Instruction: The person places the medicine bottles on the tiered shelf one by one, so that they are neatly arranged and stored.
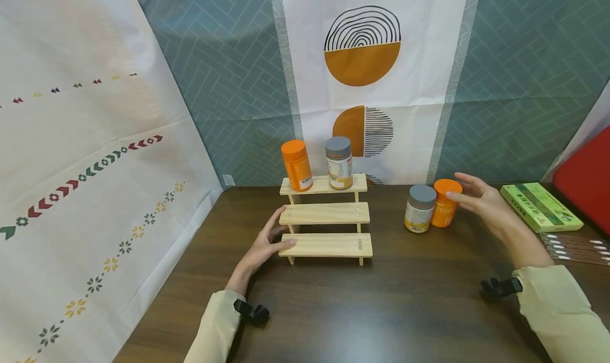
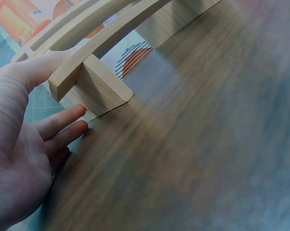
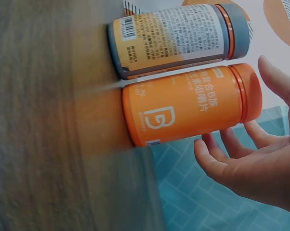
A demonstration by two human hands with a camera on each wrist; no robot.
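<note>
A three-tier wooden stand (image 1: 329, 213) stands on the table. My left hand (image 1: 267, 241) holds its left end, thumb over the lowest tier and fingers by the side leg (image 2: 99, 91). An orange bottle (image 1: 296, 167) and a grey-capped bottle (image 1: 339, 164) stand on the top tier. To the right, a second orange bottle (image 3: 188, 106) stands upright on the table next to another grey-capped bottle (image 3: 174, 38). My right hand (image 1: 481, 198) is spread around the right side of that orange bottle, thumb near its cap and fingers loose; contact is hard to tell.
A green and yellow box (image 1: 540, 206) lies right of my right hand. Beside it are brown strips with white marks (image 1: 576, 248) and a red object (image 1: 586, 177). Patterned cloth (image 1: 229, 87) hangs behind the dark wooden table (image 1: 333, 310).
</note>
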